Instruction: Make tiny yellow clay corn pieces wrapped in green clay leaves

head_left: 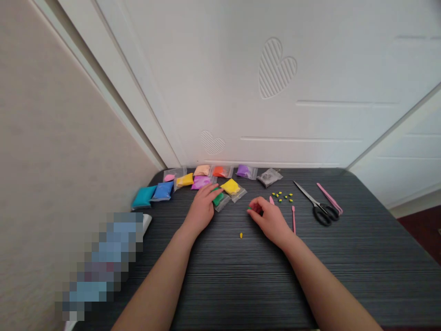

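My left hand (202,205) lies with fingers stretched out, its fingertips over a small zip bag of green clay (218,197). Close beside that sits an open-looking bag of yellow clay (230,186). My right hand (267,216) is closed in a pinch, thumb against forefinger, on a tiny bit of green clay (249,208). On the dark tabletop between and below the hands rests a small yellow clay piece (241,235). Several little yellow-and-green clay pieces (280,196) are grouped to the right of my right hand.
Bags of clay line the back, among them orange-red (220,171), purple (244,171), grey (269,177) and teal (144,196). Pink modelling tools (294,218), black-handled scissors (319,207) and pink tweezers (330,197) lie right. A blurred-out object (106,262) stands left.
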The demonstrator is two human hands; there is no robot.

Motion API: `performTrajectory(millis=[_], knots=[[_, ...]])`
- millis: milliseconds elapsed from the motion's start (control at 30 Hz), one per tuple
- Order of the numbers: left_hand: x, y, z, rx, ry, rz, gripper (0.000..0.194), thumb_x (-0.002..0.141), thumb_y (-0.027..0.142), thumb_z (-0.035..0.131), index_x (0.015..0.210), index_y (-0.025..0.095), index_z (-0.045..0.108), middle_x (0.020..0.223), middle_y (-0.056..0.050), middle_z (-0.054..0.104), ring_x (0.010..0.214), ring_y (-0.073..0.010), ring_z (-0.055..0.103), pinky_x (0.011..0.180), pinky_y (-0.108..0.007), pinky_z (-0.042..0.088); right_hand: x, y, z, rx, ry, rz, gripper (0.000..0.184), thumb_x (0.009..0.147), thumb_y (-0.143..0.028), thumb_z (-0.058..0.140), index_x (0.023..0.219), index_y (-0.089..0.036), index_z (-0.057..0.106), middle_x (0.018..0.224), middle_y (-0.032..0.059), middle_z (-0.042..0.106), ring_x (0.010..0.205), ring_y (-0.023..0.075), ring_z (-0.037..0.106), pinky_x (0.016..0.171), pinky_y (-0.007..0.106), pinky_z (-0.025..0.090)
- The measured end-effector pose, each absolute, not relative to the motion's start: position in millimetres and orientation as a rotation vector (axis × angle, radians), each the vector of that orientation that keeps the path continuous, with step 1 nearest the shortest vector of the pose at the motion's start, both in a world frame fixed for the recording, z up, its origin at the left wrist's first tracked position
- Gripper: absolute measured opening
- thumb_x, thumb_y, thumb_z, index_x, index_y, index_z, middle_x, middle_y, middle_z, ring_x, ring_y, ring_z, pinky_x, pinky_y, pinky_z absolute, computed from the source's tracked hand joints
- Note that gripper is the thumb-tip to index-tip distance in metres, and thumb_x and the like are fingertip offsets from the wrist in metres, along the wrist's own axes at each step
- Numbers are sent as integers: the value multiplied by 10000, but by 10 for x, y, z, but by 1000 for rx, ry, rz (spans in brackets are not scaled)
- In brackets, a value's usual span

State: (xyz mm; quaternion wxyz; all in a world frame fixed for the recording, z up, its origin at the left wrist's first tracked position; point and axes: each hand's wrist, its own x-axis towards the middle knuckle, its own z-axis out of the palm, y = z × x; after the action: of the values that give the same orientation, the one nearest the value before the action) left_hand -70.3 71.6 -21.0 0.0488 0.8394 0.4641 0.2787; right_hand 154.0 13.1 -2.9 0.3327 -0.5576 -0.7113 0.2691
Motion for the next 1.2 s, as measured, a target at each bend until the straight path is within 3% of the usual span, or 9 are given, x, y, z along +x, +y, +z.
performTrajectory(millis=[233,367,533,867,1200], knots=[[-642,677,-168,2443,1500,999,344,762,75,391,1047,164,562,1106,-64,552,1070,-180,461,977,-354,356,1460,117,-49,-1481,-2154,458,149,840,-269,459,848,-195,587,840,32,617,830,154,542,751,289,392],[-639,691,-186,2390,1545,1031,316,759,84,401,1007,171,576,1054,-59,572,1021,-179,488,938,-341,381,1400,80,-60,-1515,-2227,348,187,833,-319,474,822,-193,612,832,55,607,845,203,519,739,344,355],[-648,697,-196,2354,1555,1065,294,759,99,402,980,169,583,1021,-59,589,1007,-183,497,926,-341,387,1407,24,-20,-1541,-2379,169,258,867,-352,397,899,-205,607,865,51,594,845,189,504,739,333,349],[-639,696,-196,2332,1558,1071,282,761,96,405,971,167,578,1000,-57,582,987,-179,491,914,-330,387,1486,-111,93,-1445,-2512,215,296,881,-285,357,1104,-234,545,1003,50,569,947,180,471,825,331,354],[-646,686,-187,2328,1552,1034,257,777,101,396,951,176,569,979,-55,572,974,-179,487,898,-338,395,1514,-162,142,-1438,-2567,100,372,874,-418,328,1162,-273,514,1270,54,467,1183,256,349,973,467,230]])
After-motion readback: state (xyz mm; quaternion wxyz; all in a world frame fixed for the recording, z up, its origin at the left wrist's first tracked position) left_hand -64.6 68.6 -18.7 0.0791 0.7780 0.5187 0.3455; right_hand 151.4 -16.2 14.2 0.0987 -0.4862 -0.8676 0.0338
